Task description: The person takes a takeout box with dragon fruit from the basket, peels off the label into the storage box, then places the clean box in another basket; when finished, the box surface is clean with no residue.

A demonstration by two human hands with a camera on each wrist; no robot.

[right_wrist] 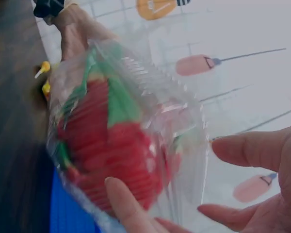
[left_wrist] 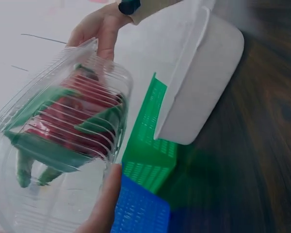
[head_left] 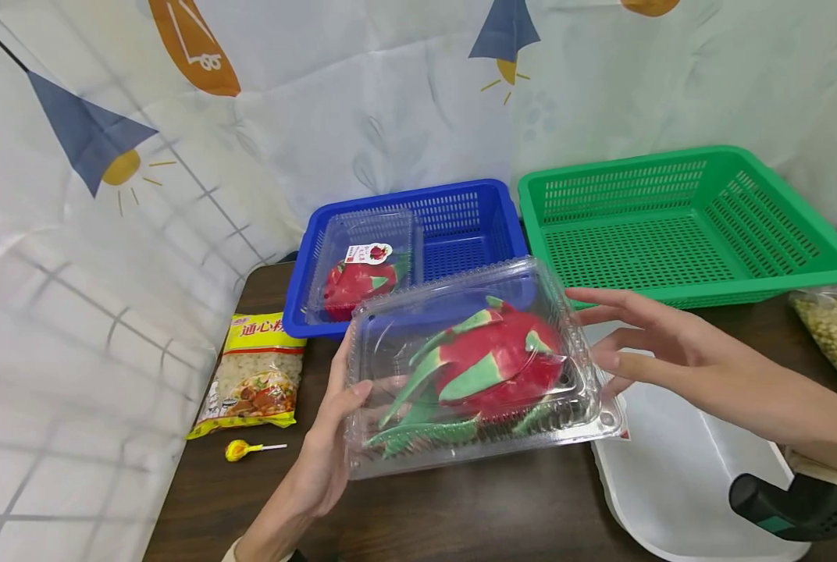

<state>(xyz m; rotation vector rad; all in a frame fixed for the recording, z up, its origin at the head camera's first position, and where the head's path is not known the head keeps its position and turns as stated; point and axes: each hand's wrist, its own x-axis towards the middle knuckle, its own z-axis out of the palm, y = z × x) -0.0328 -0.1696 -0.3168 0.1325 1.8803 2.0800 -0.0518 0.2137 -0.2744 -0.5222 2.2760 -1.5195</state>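
A clear plastic clamshell box (head_left: pixel 397 332) with a red and green dragon fruit (head_left: pixel 499 355) inside is held tilted above the table. My left hand (head_left: pixel 327 441) grips its left side, thumb on the lid and fingers seen through the plastic underneath. At the box's right edge is my right hand (head_left: pixel 660 347), its fingers spread and loosely bent. In the right wrist view one fingertip overlaps the box (right_wrist: pixel 111 160), while the thumb (right_wrist: pixel 247 148) stands beside the edge; firm contact cannot be told. Behind, a second clamshell box (head_left: pixel 369 265) with a dragon fruit lies in the blue basket (head_left: pixel 295 308).
A green basket (head_left: pixel 685 297) stands at the back right. In front of it is a white tub (head_left: pixel 692 468), partly under my right arm. A yellow food packet (head_left: pixel 253 371) and a lollipop (head_left: pixel 237 449) lie at left. A bag of grains (head_left: pixel 836 328) sits far right.
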